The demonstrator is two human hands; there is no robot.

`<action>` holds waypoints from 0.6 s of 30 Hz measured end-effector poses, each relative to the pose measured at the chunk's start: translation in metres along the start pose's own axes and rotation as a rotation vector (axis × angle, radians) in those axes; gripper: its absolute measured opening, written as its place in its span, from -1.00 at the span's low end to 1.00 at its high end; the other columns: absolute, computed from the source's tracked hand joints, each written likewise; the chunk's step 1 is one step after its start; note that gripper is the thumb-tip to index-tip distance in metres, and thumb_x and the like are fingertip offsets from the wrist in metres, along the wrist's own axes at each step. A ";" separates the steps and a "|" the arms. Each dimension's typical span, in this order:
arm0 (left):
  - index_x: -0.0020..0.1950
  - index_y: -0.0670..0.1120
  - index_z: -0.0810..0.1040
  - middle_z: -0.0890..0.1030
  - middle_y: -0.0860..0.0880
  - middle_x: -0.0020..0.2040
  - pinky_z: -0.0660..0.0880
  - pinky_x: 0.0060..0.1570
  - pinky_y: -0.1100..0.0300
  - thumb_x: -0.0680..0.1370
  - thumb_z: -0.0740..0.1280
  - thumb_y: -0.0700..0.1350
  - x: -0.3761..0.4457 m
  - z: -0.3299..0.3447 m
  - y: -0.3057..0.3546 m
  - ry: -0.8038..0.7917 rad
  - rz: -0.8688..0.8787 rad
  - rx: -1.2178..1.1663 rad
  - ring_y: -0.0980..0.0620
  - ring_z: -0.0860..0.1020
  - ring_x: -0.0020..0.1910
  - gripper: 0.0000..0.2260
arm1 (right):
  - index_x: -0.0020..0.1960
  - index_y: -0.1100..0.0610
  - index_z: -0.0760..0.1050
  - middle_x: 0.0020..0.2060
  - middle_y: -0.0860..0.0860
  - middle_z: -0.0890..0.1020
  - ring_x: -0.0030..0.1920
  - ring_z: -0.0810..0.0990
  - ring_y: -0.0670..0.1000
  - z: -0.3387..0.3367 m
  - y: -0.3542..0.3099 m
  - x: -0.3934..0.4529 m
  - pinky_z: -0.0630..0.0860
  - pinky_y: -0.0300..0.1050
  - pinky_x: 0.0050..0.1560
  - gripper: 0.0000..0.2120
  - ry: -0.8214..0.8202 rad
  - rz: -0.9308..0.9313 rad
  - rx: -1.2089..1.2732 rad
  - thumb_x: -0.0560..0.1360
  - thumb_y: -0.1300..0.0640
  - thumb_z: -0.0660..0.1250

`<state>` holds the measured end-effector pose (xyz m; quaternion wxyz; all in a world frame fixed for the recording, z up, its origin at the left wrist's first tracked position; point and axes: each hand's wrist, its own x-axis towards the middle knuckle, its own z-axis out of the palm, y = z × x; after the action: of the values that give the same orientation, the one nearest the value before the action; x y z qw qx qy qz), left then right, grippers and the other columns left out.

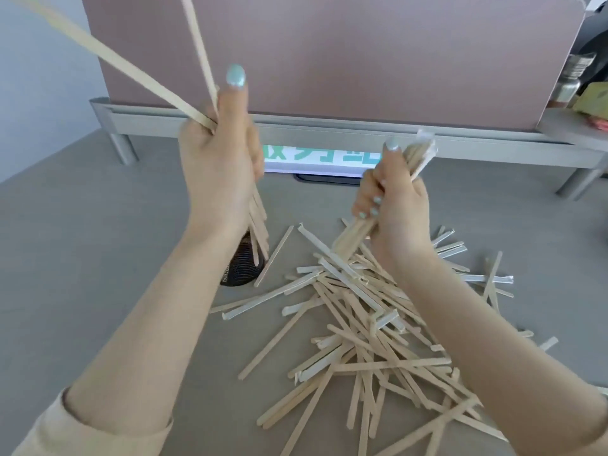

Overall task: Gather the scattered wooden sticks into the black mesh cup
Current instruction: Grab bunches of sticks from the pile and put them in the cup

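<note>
My left hand (218, 162) grips a bundle of wooden sticks whose lower ends point down into the black mesh cup (241, 266), mostly hidden behind my left wrist. Two sticks fan up and to the left from the fist. My right hand (393, 205) is closed around a second bundle of sticks, some in clear wrappers, held upright above the pile. A large heap of scattered wooden sticks (371, 327) lies on the grey table (98, 225), right of the cup, under my right forearm.
A pink divider panel (329, 54) on a grey metal riser (329, 131) stands behind the hands. A white strip with green characters (319, 159) lies under the riser. Bottles and packets (579, 87) sit at the far right.
</note>
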<state>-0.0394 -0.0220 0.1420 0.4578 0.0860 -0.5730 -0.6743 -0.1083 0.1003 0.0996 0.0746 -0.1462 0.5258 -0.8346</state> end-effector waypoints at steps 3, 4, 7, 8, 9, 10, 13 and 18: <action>-0.50 0.01 0.09 0.12 0.10 -0.60 0.08 -0.53 0.22 0.59 0.18 -0.01 0.031 -0.010 0.014 0.119 0.158 -0.015 0.05 0.09 -0.56 -0.52 | -0.44 0.04 0.15 -0.62 -0.11 0.22 -0.58 0.18 -0.09 0.042 -0.008 0.022 0.23 -0.24 -0.47 -0.56 -0.041 -0.009 0.154 0.57 -0.03 0.13; -0.50 0.01 0.09 0.13 0.10 -0.60 0.08 -0.51 0.18 0.58 0.19 -0.01 0.038 -0.013 0.012 0.153 0.202 -0.014 0.04 0.09 -0.55 -0.52 | -0.44 0.04 0.16 -0.62 -0.11 0.24 -0.57 0.21 -0.09 0.056 -0.006 0.027 0.25 -0.23 -0.44 -0.56 -0.053 -0.002 0.138 0.57 -0.05 0.13; -0.47 0.01 0.11 0.13 0.01 -0.53 0.10 -0.44 0.02 0.51 0.22 0.07 0.046 -0.027 -0.011 0.255 0.238 0.059 -0.05 0.09 -0.46 -0.57 | -0.47 0.05 0.20 -0.56 -0.08 0.33 -0.49 0.27 -0.07 0.088 0.015 0.033 0.25 -0.18 -0.36 -0.54 -0.081 -0.002 -0.135 0.56 -0.07 0.14; -0.46 0.02 0.12 0.12 -0.04 -0.49 0.11 -0.42 -0.01 0.49 0.22 0.10 0.045 -0.032 -0.022 0.269 0.215 0.093 -0.08 0.09 -0.43 -0.58 | -0.46 0.06 0.20 -0.52 -0.05 0.33 -0.47 0.26 -0.08 0.093 0.025 0.032 0.25 -0.20 -0.36 -0.55 -0.102 -0.006 -0.217 0.57 -0.06 0.14; -0.45 0.02 0.12 0.11 -0.07 -0.47 0.12 -0.41 -0.04 0.48 0.22 0.12 0.041 -0.038 -0.033 0.264 0.185 0.125 -0.11 0.09 -0.41 -0.59 | -0.45 0.07 0.20 -0.48 -0.02 0.33 -0.48 0.24 -0.10 0.096 0.034 0.032 0.25 -0.25 -0.39 -0.56 -0.131 -0.005 -0.279 0.57 -0.04 0.14; -0.45 0.02 0.11 0.11 -0.07 -0.46 0.11 -0.41 -0.05 0.47 0.22 0.12 0.038 -0.044 -0.044 0.240 0.149 0.156 -0.12 0.08 -0.40 -0.59 | -0.43 0.07 0.21 -0.44 0.01 0.32 -0.49 0.22 -0.12 0.097 0.044 0.031 0.24 -0.30 -0.43 -0.58 -0.169 0.000 -0.342 0.56 -0.02 0.15; -0.49 0.04 0.15 0.16 0.06 -0.54 0.12 -0.46 0.08 0.50 0.20 0.10 0.032 -0.056 -0.061 0.100 0.000 0.261 0.01 0.12 -0.48 -0.59 | -0.43 0.07 0.21 -0.44 0.06 0.32 -0.50 0.20 -0.09 0.091 0.068 0.027 0.22 -0.25 -0.47 -0.61 -0.312 0.031 -0.543 0.55 0.03 0.17; -0.43 -0.08 0.27 0.37 0.05 -0.58 0.35 -0.47 0.30 0.56 0.19 0.02 0.040 -0.061 -0.063 -0.001 -0.109 0.465 0.07 0.38 -0.54 -0.62 | -0.43 0.07 0.15 -0.52 -0.05 0.26 -0.39 0.25 -0.01 0.083 0.086 0.027 0.21 -0.10 -0.32 -0.63 -0.431 0.029 -0.740 0.49 0.11 0.21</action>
<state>-0.0554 -0.0974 0.0850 0.3882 0.2199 -0.7076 -0.5479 -0.1094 -0.0151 0.0604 0.1368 -0.3268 0.7640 -0.5392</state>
